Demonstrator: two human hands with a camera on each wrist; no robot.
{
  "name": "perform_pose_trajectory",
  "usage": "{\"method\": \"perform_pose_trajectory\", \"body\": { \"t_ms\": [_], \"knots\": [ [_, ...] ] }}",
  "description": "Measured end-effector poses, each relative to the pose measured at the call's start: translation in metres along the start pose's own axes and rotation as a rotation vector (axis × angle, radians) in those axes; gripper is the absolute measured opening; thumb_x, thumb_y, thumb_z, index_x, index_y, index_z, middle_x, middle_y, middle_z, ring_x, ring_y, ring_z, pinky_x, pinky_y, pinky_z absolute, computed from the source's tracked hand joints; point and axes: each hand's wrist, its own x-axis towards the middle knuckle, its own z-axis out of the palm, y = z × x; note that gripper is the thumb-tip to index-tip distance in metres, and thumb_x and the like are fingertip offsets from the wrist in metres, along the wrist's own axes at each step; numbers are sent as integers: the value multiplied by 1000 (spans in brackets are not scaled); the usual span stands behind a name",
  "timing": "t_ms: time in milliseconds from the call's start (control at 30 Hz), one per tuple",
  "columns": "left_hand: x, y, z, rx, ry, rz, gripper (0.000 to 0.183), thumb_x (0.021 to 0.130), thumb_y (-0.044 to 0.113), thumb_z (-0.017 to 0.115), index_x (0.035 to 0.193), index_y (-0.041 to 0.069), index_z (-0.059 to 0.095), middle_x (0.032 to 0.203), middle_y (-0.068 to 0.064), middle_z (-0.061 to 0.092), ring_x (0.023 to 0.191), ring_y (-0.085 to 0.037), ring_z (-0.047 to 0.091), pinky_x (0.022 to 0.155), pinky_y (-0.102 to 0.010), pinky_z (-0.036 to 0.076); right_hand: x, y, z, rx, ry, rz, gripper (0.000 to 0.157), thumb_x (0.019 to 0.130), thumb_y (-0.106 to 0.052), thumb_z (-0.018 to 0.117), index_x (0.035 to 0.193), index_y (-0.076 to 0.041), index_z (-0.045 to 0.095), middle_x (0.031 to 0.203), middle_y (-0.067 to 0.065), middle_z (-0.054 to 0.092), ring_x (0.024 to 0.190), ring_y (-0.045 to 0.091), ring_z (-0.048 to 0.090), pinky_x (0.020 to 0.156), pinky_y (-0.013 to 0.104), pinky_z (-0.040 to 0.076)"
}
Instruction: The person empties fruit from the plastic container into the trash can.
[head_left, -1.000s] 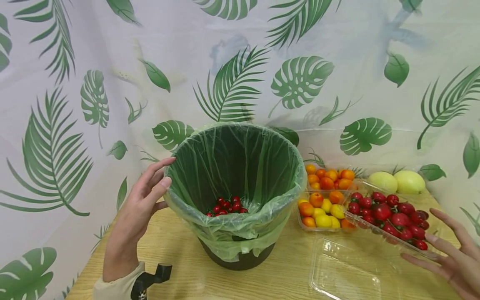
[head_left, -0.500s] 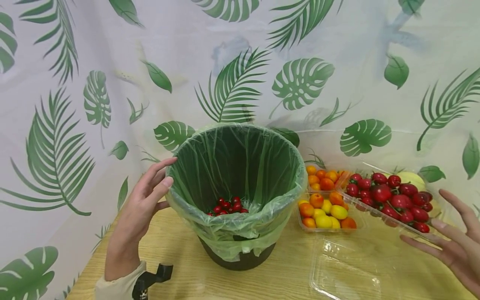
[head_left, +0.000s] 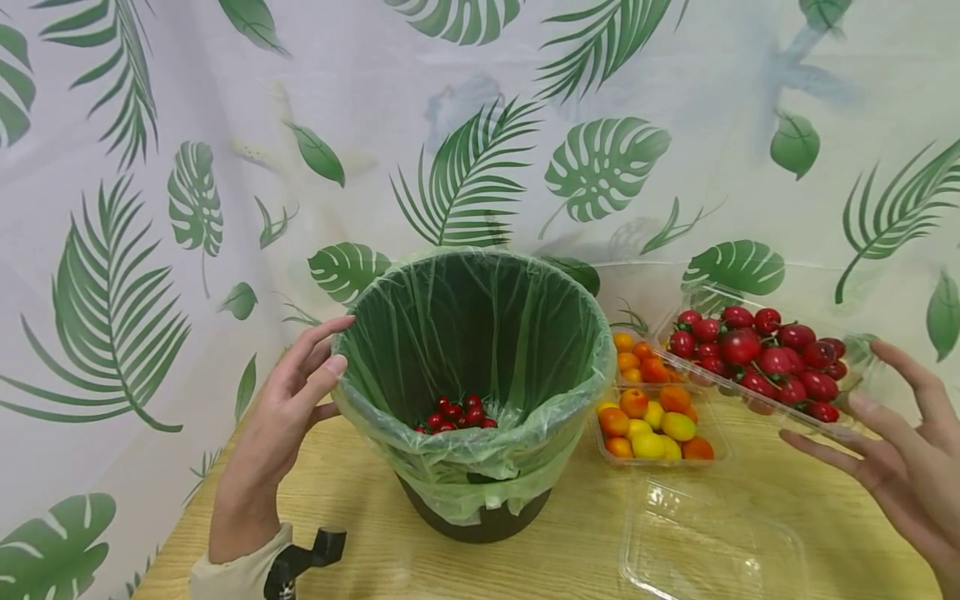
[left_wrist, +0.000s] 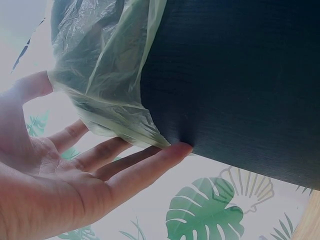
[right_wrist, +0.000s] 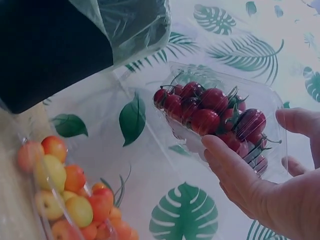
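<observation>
A black trash bin (head_left: 517,517) lined with a pale green plastic bag (head_left: 487,454) stands upright on the table. Several red cherry tomatoes (head_left: 453,412) lie at its bottom. My left hand (head_left: 281,404) touches the bin's left side with fairly straight fingers; in the left wrist view, fingertips (left_wrist: 180,148) rest against the bag and the bare black wall. To the bin's right, my right hand (head_left: 911,425) holds a clear plastic box (right_wrist: 277,112) of red cherry tomatoes (right_wrist: 205,120) by its right end, thumb and fingers around it. The box is raised and tilted.
Two clear boxes of small orange and yellow fruit (head_left: 660,425) stand right of the bin, one behind the other. A clear plastic tray (head_left: 632,542) lies on the table (head_left: 360,533) in front of them. A leaf-print sheet (head_left: 480,67) hangs close behind.
My right hand has lifted the box of red tomatoes up and a little left, over the back fruit box. My left hand stays at the bin.
</observation>
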Motion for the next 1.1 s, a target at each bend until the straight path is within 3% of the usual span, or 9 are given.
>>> {"method": "perform_pose_trajectory", "body": {
  "t_ms": [167,233,467,600,700,867,1000,1100],
  "knots": [
    [0,0,0,-2,-1,-1,47,110,25,48,157,20,42,168,-6,21,155,-28,15,89,-37,51,6,-4,14,42,-17,-60,64,108,6,32,160,-28,18,159,-4,5,103,26,72,72,47,60],
    [0,0,0,-4,-1,1,47,110,24,48,157,20,42,168,-7,21,155,-28,15,89,-37,52,8,-6,20,66,-32,-72,63,108,7,31,160,-27,20,158,-3,7,104,29,71,73,48,60],
    [0,0,0,-6,2,11,47,110,23,48,157,18,41,167,-9,23,154,-29,16,88,-35,52,18,-19,41,22,-30,-84,64,108,5,33,161,-28,18,153,-5,-32,100,23,69,75,43,60],
    [1,0,1,-12,-2,18,47,110,21,48,157,17,41,167,-9,23,154,-30,17,87,-34,53,23,-25,51,35,-50,-106,64,108,6,33,161,-26,20,157,-4,-27,106,23,69,75,44,60],
    [1,-1,1,-14,-3,19,47,110,22,48,157,17,42,167,-9,23,154,-30,16,87,-34,53,26,-27,56,78,-77,-116,63,108,7,31,161,-25,22,162,0,-6,111,28,69,75,47,60],
    [1,-2,0,-16,-6,13,47,110,22,48,157,18,41,168,-9,22,153,-31,18,87,-35,53,32,-31,63,38,-53,-92,66,108,5,35,162,-29,22,165,2,7,115,25,67,75,46,60],
    [1,-2,0,-15,-6,11,47,110,22,47,157,19,41,168,-9,21,153,-32,18,87,-36,53,36,-34,72,-38,-36,-73,68,109,3,38,163,-33,21,167,-1,-2,140,26,41,75,43,60],
    [1,-2,0,-10,-3,8,47,110,23,48,157,20,41,168,-8,21,154,-31,15,88,-36,52,40,-37,81,-73,-39,-74,67,109,1,39,163,-33,21,167,-2,-2,145,33,18,74,40,60]
  ]
}}
